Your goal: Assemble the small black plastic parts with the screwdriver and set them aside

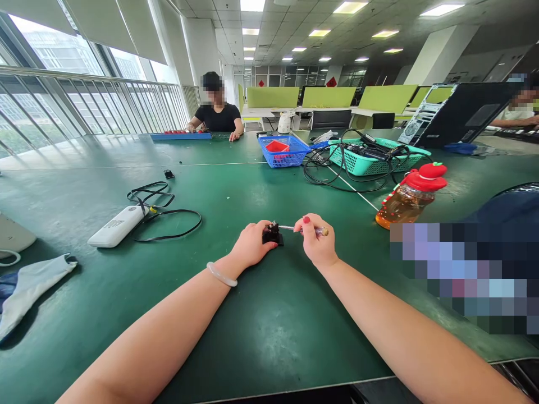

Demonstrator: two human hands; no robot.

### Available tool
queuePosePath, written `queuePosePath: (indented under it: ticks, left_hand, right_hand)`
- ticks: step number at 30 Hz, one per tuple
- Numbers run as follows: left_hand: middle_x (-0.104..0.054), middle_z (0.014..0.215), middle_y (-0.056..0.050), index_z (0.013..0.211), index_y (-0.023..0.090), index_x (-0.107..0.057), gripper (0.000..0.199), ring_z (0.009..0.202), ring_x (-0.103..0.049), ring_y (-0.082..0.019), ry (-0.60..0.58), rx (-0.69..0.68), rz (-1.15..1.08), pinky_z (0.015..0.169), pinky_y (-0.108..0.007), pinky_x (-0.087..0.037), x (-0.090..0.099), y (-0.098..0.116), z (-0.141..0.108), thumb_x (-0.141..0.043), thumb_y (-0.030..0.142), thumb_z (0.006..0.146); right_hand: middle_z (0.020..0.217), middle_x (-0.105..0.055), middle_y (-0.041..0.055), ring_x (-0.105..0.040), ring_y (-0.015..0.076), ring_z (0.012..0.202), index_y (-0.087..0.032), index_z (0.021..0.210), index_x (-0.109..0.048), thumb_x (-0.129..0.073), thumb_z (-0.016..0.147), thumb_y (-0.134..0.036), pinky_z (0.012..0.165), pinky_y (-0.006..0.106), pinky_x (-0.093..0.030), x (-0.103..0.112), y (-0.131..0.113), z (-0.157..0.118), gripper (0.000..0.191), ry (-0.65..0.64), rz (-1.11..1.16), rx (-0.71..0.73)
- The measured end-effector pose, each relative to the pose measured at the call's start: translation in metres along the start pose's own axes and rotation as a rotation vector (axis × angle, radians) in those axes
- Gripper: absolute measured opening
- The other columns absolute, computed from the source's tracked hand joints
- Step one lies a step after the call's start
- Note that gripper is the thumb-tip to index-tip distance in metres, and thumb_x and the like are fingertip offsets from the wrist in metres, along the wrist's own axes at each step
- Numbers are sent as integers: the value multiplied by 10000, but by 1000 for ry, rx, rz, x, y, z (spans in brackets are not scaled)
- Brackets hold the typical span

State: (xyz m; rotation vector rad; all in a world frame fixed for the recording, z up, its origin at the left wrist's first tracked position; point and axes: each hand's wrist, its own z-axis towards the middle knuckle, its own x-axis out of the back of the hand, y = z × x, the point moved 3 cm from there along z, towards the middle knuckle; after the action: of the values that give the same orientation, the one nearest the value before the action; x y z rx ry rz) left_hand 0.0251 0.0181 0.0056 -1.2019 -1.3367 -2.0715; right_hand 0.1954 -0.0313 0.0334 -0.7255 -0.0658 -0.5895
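My left hand [251, 245] is closed around a small black part [273, 235] and steadies it on the green tabletop. The part has a dark block-like base and a narrower piece on top; its exact kind is too small to make out. My right hand [319, 238] grips a screwdriver [322, 230] with a clear handle and a thin metal shaft. The screwdriver lies nearly level, pointing left, and its tip meets the upper piece of the black part. My fingers hide some of the part and much of the handle.
Left of my hands lie a white power bank [118, 226], a black cable [185, 231] and a cloth [33, 289]. Ahead stand a blue basket [283, 160] and a green basket [362, 164] with tangled cables. A red-lidded bottle [404, 205] stands right. Another person [219, 115] sits across.
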Motion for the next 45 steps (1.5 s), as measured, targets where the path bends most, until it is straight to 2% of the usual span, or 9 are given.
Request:
queuePosePath:
  ticks: [5,11,20,26,29,32,36,41,45]
  left_hand:
    - [-698,1173,-78,1247,196,-557,496,1147,-576,-273,-11,-13,2,1007,-419,-471,-1,0,0,-718,287,786]
    - [-683,1201,-53,1201,227,-591,413,1158,-566,-281,-21,-61,19,1024,-449,-459,-1,0,0,-679,281,802]
    - [-691,1143,-76,1185,223,-613,397,1117,-583,-291,-22,-88,70,994,-454,-478,-3,-2,0,-660,286,796]
    - [-693,1159,-67,1193,234,-621,400,1135,-582,-281,-30,-91,61,1017,-443,-469,-2,0,0,-676,278,799]
    - [-694,1158,-65,1221,244,-617,434,1135,-581,-272,-39,-74,44,1021,-432,-469,-2,-1,1,-696,283,795]
    - [-696,1158,-62,1248,258,-610,469,1134,-582,-267,-42,-74,34,1020,-426,-471,-2,-2,1,-711,282,790]
    - [-710,1138,-60,1261,269,-611,481,1096,-606,-265,-47,-96,47,993,-420,-486,-2,-2,2,-711,287,791]
    - [-732,1115,-32,1216,271,-647,390,1039,-636,-241,-66,-186,28,981,-394,-482,-2,1,3,-672,292,827]
    - [-716,1180,-41,1240,259,-633,435,1076,-626,-257,-56,-175,52,995,-407,-477,-2,0,3,-691,282,810]
  right_hand:
    - [565,-543,4,-532,154,579,-218,578,-563,-373,982,-534,648,318,-427,-1,6,2,547,-3,-30,-63]
    - [533,-505,8,-522,164,569,-223,544,-524,-351,972,-555,604,312,-398,4,7,2,569,101,-41,-151]
    - [515,-454,-16,-438,130,509,-208,552,-533,-416,934,-578,525,274,-329,-14,16,-2,545,-210,57,-310]
    - [495,-426,-10,-426,128,506,-204,498,-509,-422,926,-579,520,277,-324,-9,10,0,576,-124,78,-342]
    - [473,-408,-13,-408,123,482,-204,486,-498,-414,925,-593,505,280,-319,-9,8,1,593,-172,100,-348]
    - [476,-447,-8,-443,129,501,-207,478,-490,-409,934,-581,545,286,-357,-8,4,1,594,-199,54,-289]
    - [539,-558,10,-556,163,630,-218,500,-505,-361,970,-530,709,320,-430,-8,-5,1,582,-207,16,-84]
    - [532,-554,-11,-532,144,583,-226,547,-530,-360,983,-486,722,321,-436,-19,-10,-3,536,-437,-21,52]
    - [518,-537,-18,-512,143,562,-230,547,-522,-359,988,-455,803,353,-444,-13,-13,-3,521,-310,21,100]
